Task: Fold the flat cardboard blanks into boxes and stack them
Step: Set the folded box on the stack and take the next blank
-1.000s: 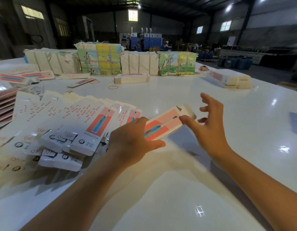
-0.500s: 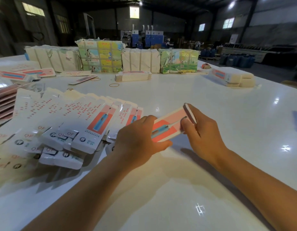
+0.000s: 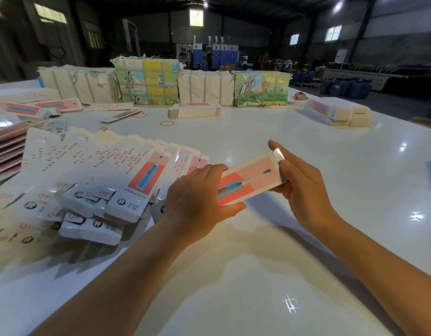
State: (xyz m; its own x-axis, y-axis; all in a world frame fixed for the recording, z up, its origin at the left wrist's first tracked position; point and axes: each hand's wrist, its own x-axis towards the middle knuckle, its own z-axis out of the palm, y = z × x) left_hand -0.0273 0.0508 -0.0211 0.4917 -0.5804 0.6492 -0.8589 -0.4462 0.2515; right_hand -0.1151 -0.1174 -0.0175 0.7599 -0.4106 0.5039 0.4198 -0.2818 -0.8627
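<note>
Head view, 1 frame, catalogue of items and hazards.

Item 1: toothbrush box [image 3: 252, 177], pink and coral print, held just above the white table [image 3: 306, 146], tilted with its far end higher. It appears erected rather than flat; the far end flap [image 3: 277, 154] looks to be mid-closure.

Item 2: left hand [image 3: 200, 200], fingers curled over the near end of the box, thumb beneath it. Firm grip.

Item 3: right hand [image 3: 304, 183], fingers wrapped round the far end, one fingertip pressing the end flap, thumb under the lower edge.

Item 4: fanned pile of flat blanks [image 3: 93, 180], just left of the left hand, overlapping loosely, the lowest ones hanging near the table edge.

Item 5: folded boxes [image 3: 335, 113], far right of the table, well apart from the hands. Likely the stacking place.

Item 6: banded bundles [image 3: 146, 81] along the far edge; rubber band [image 3: 167, 123] loose on the table.

Risks, as judgement:
- Flap tuck misses its slot if pressed off-line; the tab creases or buckles.
- Too tight a squeeze from both ends bows the thin card walls.
- Left forearm sweeping back for the next blank may nudge the loose fan and slide blanks off the table.
- The glossy table surface lets a stack set down askew slip.
</note>
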